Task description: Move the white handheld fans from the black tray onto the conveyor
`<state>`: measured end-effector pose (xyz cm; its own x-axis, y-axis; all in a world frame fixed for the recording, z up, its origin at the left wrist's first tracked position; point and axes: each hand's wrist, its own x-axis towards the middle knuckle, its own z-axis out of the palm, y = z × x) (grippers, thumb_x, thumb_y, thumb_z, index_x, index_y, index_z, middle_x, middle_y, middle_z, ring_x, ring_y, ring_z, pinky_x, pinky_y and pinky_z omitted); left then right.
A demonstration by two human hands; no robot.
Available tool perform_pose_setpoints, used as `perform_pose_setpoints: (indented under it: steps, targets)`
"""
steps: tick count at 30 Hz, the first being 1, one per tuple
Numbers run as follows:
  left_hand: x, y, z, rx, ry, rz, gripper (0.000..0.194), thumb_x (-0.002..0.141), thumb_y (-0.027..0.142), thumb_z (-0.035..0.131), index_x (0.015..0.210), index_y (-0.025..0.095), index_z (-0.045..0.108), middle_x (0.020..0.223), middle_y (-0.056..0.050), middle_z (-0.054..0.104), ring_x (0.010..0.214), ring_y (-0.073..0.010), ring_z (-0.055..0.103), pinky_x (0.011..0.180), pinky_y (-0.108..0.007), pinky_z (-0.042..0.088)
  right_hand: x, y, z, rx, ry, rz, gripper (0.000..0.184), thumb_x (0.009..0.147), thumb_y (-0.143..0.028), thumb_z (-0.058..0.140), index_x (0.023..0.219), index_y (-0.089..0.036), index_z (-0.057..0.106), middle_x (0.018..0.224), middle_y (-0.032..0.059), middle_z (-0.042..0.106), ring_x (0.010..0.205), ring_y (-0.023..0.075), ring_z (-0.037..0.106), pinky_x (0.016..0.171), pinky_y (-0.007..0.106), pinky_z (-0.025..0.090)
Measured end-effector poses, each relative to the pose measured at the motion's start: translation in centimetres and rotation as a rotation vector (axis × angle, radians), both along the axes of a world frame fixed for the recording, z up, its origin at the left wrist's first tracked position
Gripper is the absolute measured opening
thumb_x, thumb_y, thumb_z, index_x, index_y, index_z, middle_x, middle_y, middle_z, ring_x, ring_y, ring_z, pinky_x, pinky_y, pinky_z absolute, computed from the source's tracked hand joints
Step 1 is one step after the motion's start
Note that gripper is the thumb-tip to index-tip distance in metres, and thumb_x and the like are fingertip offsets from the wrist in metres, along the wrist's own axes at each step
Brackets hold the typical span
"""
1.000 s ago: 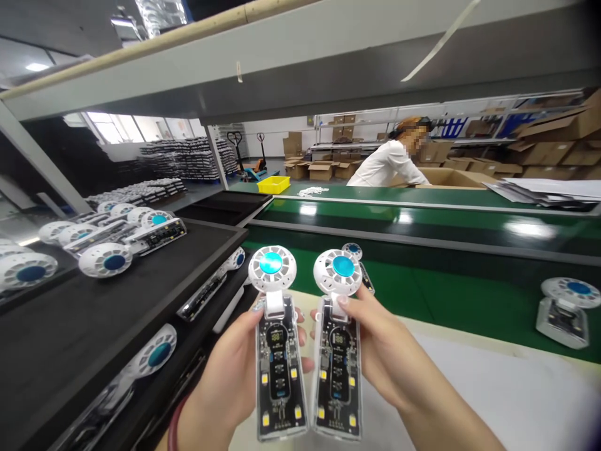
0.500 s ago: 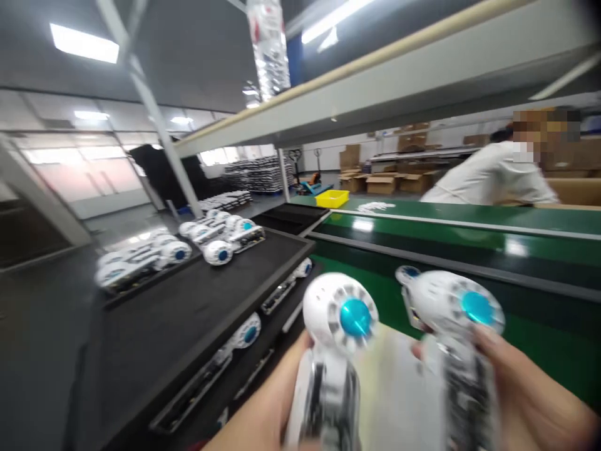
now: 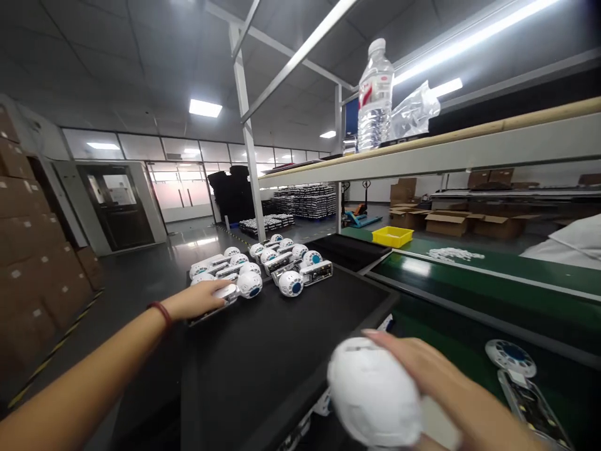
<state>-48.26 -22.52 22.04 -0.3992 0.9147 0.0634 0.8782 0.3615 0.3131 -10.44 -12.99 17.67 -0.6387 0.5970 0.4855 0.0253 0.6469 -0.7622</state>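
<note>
Black foam tray (image 3: 291, 326) is lying flat on the tabletop, matte and soft-looking, beside the glossy green conveyor belt (image 3: 469, 282). Left hand (image 3: 200, 299) is reaching far out, fingers closing on a fan unit (image 3: 235, 289) at the tray's far-left cluster; likely best gripped by the clear body. Right hand (image 3: 422, 376) is cupping a round white fan head (image 3: 373, 391), smooth plastic, near the tray's front edge.

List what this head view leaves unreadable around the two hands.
- Right hand: the white fan it holds is motion-blurred, with its body hidden under the fingers.
- Left hand: covers the fan beneath it on the black tray, so the grip is unclear.
- Water bottle: label too small to read.
- Co-worker's white sleeve: cut off by the right edge.
</note>
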Motion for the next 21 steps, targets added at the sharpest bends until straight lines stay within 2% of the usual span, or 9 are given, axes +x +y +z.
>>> perform_pose_setpoints:
  steps: [3, 6, 9, 11, 13, 15, 17, 19, 21]
  targets:
    - [-2.0, 0.5, -1.6, 0.009, -0.048, -0.035, 0.051, 0.068, 0.028, 0.047, 0.117, 0.018, 0.052, 0.126, -0.007, 0.05, 0.116, -0.0262, 0.044, 0.102, -0.037, 0.026, -6.5, -1.2, 3.3, 0.361, -0.277, 0.269, 0.056, 0.071, -0.021, 0.063, 0.121, -0.034, 0.044, 0.11, -0.0009, 0.057, 0.098, 0.0226, 0.05, 0.086, 0.039, 0.04]
    - [-2.6, 0.2, -2.7, 0.06, -0.104, -0.038, 0.052, 0.069, 0.035, 0.052, 0.119, 0.022, 0.05, 0.128, -0.005, 0.047, 0.119, -0.0253, 0.041, 0.103, -0.037, 0.024, -13.4, -1.5, 4.6, 0.577, -0.346, 0.357, 0.062, 0.07, -0.027, 0.067, 0.125, -0.027, 0.038, 0.107, 0.0035, 0.057, 0.097, 0.0237, 0.049, 0.084, 0.04, 0.041]
    - [-2.8, -1.1, -3.5, 0.144, -0.165, 0.034, 0.056, 0.071, 0.048, 0.051, 0.119, 0.019, 0.05, 0.129, -0.007, 0.047, 0.12, -0.0266, 0.039, 0.103, -0.038, 0.025, -20.1, -0.9, 3.8, 0.742, -0.465, 0.405, 0.065, 0.069, -0.032, 0.068, 0.125, -0.024, 0.037, 0.107, 0.007, 0.057, 0.098, 0.0263, 0.049, 0.082, 0.042, 0.041]
    - [-2.6, -2.4, -4.6, 0.225, -0.196, 0.119, 0.061, 0.078, 0.054, 0.035, 0.124, 0.013, 0.043, 0.13, -0.011, 0.044, 0.121, -0.0266, 0.038, 0.103, -0.04, 0.027, -23.7, -0.4, 2.8, 0.806, -0.565, 0.406, 0.062, 0.068, -0.034, 0.068, 0.122, -0.023, 0.041, 0.108, 0.0085, 0.057, 0.097, 0.0274, 0.05, 0.082, 0.043, 0.041]
    - [-2.2, -3.8, -6.2, 0.308, -0.212, 0.175, 0.064, 0.083, 0.052, 0.017, 0.131, 0.01, 0.03, 0.135, -0.013, 0.037, 0.124, -0.0249, 0.034, 0.103, -0.04, 0.027, -26.2, -0.1, 1.9, 0.831, -0.619, 0.402, 0.06, 0.066, -0.035, 0.068, 0.12, -0.021, 0.044, 0.108, 0.0096, 0.057, 0.097, 0.0283, 0.051, 0.081, 0.045, 0.042]
    - [-1.6, -4.8, -8.0, 0.393, -0.176, 0.173, 0.064, 0.082, 0.052, 0.019, 0.133, 0.014, 0.023, 0.14, -0.012, 0.027, 0.128, -0.0245, 0.027, 0.105, -0.041, 0.024, -27.1, -0.2, 1.5, 0.842, -0.607, 0.412, 0.061, 0.068, -0.036, 0.067, 0.122, -0.022, 0.042, 0.112, 0.0084, 0.056, 0.101, 0.028, 0.048, 0.083, 0.045, 0.041]
    - [-1.0, -5.2, -9.6, 0.443, -0.094, 0.18, 0.065, 0.077, 0.054, 0.035, 0.132, 0.021, 0.026, 0.144, -0.009, 0.019, 0.13, -0.0269, 0.02, 0.106, -0.046, 0.019, -26.2, -0.1, 1.7, 0.823, -0.518, 0.434, 0.06, 0.073, -0.04, 0.061, 0.125, -0.023, 0.039, 0.119, 0.0053, 0.051, 0.108, 0.0263, 0.043, 0.088, 0.044, 0.039]
    - [-0.6, -5.2, -10.5, 0.441, -0.025, 0.197, 0.062, 0.073, 0.053, 0.044, 0.127, 0.024, 0.032, 0.144, -0.007, 0.015, 0.131, -0.0283, 0.017, 0.106, -0.049, 0.017, -23.6, 0.5, 2.1, 0.75, -0.378, 0.406, 0.053, 0.078, -0.041, 0.054, 0.126, -0.024, 0.039, 0.124, 0.003, 0.047, 0.114, 0.0232, 0.038, 0.094, 0.043, 0.036]
    - [-0.7, -5.1, -10.7, 0.406, -0.013, 0.208, 0.058, 0.074, 0.052, 0.042, 0.125, 0.025, 0.034, 0.144, -0.006, 0.015, 0.131, -0.0274, 0.017, 0.106, -0.049, 0.017, -19.7, 2.5, 2.0, 0.648, -0.268, 0.241, 0.044, 0.082, -0.038, 0.047, 0.124, -0.025, 0.042, 0.127, 0.0022, 0.044, 0.117, 0.0194, 0.035, 0.098, 0.038, 0.032]
